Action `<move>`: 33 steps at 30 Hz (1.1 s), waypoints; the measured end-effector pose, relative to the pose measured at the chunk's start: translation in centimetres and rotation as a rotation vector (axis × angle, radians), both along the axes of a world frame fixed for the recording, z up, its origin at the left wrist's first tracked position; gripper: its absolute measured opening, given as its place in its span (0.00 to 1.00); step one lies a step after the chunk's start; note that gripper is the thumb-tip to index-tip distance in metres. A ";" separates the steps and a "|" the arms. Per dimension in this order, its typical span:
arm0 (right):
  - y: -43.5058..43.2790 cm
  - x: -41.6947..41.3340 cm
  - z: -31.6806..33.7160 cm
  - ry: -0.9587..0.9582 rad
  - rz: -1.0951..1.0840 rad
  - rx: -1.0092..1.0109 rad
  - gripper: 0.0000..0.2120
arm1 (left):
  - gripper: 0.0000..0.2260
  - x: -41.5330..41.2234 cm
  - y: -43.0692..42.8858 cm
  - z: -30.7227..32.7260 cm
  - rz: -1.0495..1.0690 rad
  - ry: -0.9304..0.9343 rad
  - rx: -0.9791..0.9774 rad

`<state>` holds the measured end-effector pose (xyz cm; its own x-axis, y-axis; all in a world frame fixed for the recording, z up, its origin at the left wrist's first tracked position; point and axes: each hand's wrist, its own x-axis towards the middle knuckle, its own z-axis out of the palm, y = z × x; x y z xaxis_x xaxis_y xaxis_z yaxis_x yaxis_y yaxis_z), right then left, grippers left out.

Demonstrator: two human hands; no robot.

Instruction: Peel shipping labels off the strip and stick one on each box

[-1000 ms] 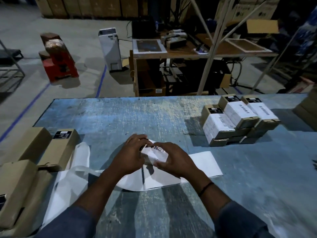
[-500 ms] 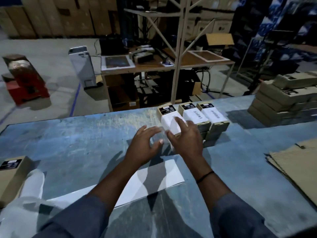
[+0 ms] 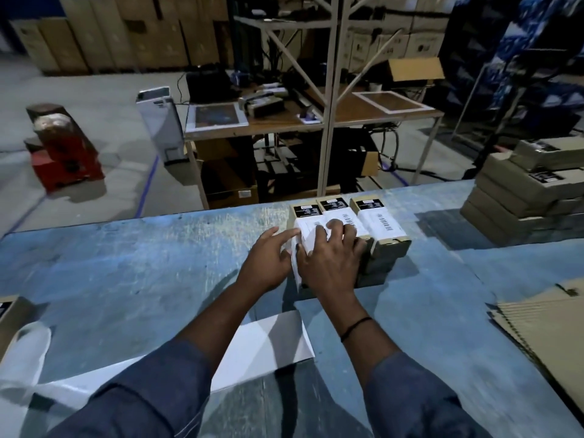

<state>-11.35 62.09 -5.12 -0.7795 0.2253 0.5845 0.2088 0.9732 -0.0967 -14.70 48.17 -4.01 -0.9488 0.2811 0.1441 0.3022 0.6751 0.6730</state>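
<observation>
Three tan boxes stand side by side on a blue table [image 3: 132, 267], stacked on others. The leftmost box [image 3: 305, 213] carries a white barcode label [image 3: 308, 227] that folds down over its near left edge. My right hand [image 3: 328, 263] lies flat on this label with straight fingers pressing it down. My left hand [image 3: 268, 260] touches the label's left edge with extended fingers. The middle box [image 3: 333, 205] and right box [image 3: 380, 221] each bear a white label. The white label strip [image 3: 268, 346] lies on the table near my forearms.
A tall stack of tan boxes [image 3: 524, 197] stands at the right. Corrugated cardboard sheets [image 3: 546, 336] lie at the near right. Another box [image 3: 9, 314] and curled white backing [image 3: 25, 358] sit at the left edge. A wooden workbench [image 3: 316, 121] stands beyond the table.
A second ago both hands peeled a label over the strip. They carried it to the leftmost box, and now the right hand presses it flat while the left smooths its edge.
</observation>
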 end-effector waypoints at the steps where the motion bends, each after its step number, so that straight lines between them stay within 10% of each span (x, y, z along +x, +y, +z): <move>1: 0.0 -0.1 0.1 -0.002 0.001 0.005 0.23 | 0.22 0.0 0.0 0.1 0.002 -0.004 -0.001; 27: -20.8 9.5 -9.6 -0.313 0.610 -0.144 0.16 | 0.22 14.4 -28.1 -8.2 0.304 -0.123 -0.238; 33: -23.7 10.5 -10.1 -0.459 0.746 -0.176 0.33 | 0.20 16.0 -30.6 -9.9 0.282 -0.089 -0.272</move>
